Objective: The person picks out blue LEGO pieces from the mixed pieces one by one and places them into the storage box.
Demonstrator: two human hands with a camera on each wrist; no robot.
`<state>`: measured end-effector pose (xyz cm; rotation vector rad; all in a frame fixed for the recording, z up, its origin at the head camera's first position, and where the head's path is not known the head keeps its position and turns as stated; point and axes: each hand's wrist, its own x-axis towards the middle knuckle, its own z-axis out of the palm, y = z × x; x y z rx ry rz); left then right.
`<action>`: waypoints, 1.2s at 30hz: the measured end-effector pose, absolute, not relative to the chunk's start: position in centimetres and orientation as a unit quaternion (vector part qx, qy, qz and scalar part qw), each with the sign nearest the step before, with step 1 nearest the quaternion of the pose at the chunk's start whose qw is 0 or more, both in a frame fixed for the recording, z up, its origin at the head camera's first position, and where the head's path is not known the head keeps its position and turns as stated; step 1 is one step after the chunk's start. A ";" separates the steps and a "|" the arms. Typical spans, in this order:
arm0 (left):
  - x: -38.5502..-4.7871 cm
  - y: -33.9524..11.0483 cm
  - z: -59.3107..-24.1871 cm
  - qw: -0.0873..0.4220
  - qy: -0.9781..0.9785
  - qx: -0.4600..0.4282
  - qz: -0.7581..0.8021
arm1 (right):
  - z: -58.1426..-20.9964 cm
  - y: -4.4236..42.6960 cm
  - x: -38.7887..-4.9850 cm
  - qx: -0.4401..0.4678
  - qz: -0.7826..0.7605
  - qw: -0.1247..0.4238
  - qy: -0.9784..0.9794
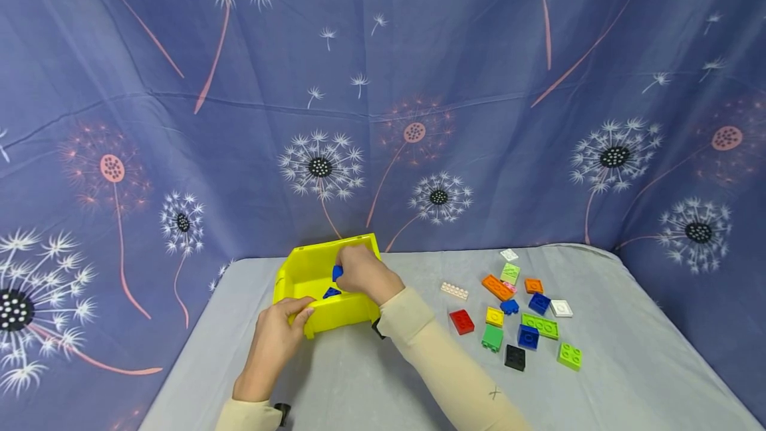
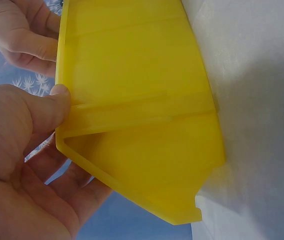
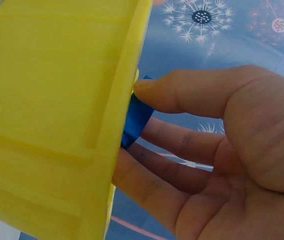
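Note:
A yellow plastic bin [image 1: 341, 314] stands tilted at the left of the table, its opening facing up. My left hand [image 1: 278, 338] grips its near left rim, thumb on the outside and fingers inside, as the left wrist view shows. Over the bin's right side reaches my right hand [image 1: 366, 275], pinching a blue toy brick [image 3: 138, 117] between thumb and fingers. Part of that brick is hidden behind the bin's rim in the right wrist view. Another blue brick [image 1: 332, 292] lies inside the bin, near the front wall.
Right of the bin, loose toy bricks lie scattered: a red brick [image 1: 462, 322], a black brick [image 1: 515, 357], a green brick [image 1: 493, 337], a long orange brick [image 1: 497, 287], a lime brick [image 1: 570, 356] and several others. A patterned blue cloth [image 1: 509, 85] hangs behind the table.

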<state>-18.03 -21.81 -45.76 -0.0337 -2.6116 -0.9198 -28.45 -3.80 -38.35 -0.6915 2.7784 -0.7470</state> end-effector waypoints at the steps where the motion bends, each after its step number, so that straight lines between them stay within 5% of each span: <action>1: -18.0 -21.8 -45.8 0.186 -0.927 -0.011 -0.326 | -38.4 -3.8 -28.5 -0.232 -0.251 0.092 0.935; 36: -17.9 -21.9 -45.7 0.183 -0.927 -0.014 -0.327 | -37.8 -3.6 -28.2 -0.232 -0.227 0.088 0.942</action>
